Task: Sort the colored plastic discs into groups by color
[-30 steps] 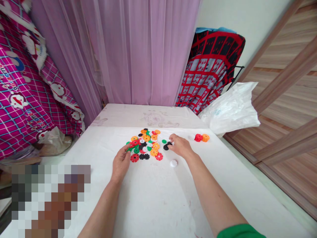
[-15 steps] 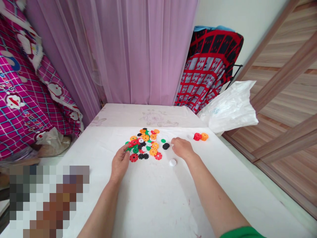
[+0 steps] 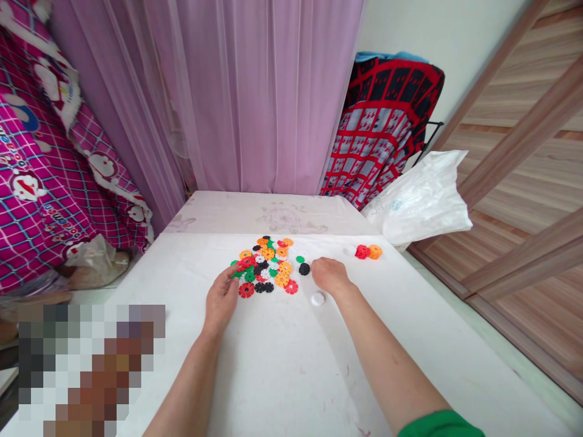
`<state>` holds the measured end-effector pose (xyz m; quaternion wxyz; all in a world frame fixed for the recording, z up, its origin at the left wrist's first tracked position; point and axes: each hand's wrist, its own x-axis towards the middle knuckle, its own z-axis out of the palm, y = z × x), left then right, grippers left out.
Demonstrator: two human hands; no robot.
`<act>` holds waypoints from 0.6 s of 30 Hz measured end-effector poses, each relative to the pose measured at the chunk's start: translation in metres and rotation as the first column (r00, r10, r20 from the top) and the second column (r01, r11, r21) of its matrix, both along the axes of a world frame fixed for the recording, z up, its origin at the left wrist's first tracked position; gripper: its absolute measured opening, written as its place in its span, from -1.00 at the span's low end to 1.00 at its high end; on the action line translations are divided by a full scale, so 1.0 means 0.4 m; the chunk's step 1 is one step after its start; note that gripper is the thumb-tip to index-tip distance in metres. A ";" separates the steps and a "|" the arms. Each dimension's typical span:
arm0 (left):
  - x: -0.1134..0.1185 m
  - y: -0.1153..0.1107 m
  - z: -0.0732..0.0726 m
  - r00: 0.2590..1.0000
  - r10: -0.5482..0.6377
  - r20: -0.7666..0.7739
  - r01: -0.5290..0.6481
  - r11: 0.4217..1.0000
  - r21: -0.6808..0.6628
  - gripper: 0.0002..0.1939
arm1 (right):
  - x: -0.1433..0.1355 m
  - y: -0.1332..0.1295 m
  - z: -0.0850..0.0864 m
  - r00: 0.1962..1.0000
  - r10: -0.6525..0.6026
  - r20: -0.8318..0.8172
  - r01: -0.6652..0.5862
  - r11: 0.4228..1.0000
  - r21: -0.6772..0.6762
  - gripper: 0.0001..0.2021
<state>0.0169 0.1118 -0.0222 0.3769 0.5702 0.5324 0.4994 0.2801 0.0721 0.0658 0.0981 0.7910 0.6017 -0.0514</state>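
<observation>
A loose pile of snowflake discs [image 3: 266,254] in red, orange, green, black and white lies on the white-covered table. My left hand [image 3: 221,298] rests at the pile's left edge, fingers stretched and apart, fingertips by the green and red discs. To the right of the pile, my right hand [image 3: 330,276] is closed with its fingers curled. Its fingertips are at the right side of a black disc stack [image 3: 304,269]; anything inside them is hidden. A white disc stack [image 3: 317,298] lies nearer me. Just behind the black stack is a green disc [image 3: 300,259].
Farther right sit a red disc cluster [image 3: 362,252] and an orange one [image 3: 376,251], with pale white discs beside them. A white plastic bag [image 3: 423,200] stands past the table's right edge. Purple curtains [image 3: 255,91] hang behind the table [image 3: 273,364].
My right hand has moved slightly left and nearer me, up to the black stack, which looks rounder and has shifted a little. My left hand has hardly moved.
</observation>
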 end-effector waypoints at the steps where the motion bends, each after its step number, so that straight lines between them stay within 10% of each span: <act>1: 0.000 0.000 -0.001 1.000 0.000 0.002 0.000 1.000 0.001 -0.56 | -0.002 -0.003 0.007 1.000 -0.013 0.004 0.013 1.000 0.004 -0.62; 10: -0.003 0.002 0.000 1.000 0.009 -0.009 -0.009 1.000 0.021 -0.59 | -0.171 -0.023 0.017 0.938 0.309 -0.157 -0.286 0.946 0.152 -0.74; 18: -0.002 0.004 -0.001 1.000 -0.015 0.001 0.014 0.999 0.036 -0.59 | -0.242 -0.002 -0.022 0.948 0.274 -0.160 -0.266 0.962 0.067 -0.70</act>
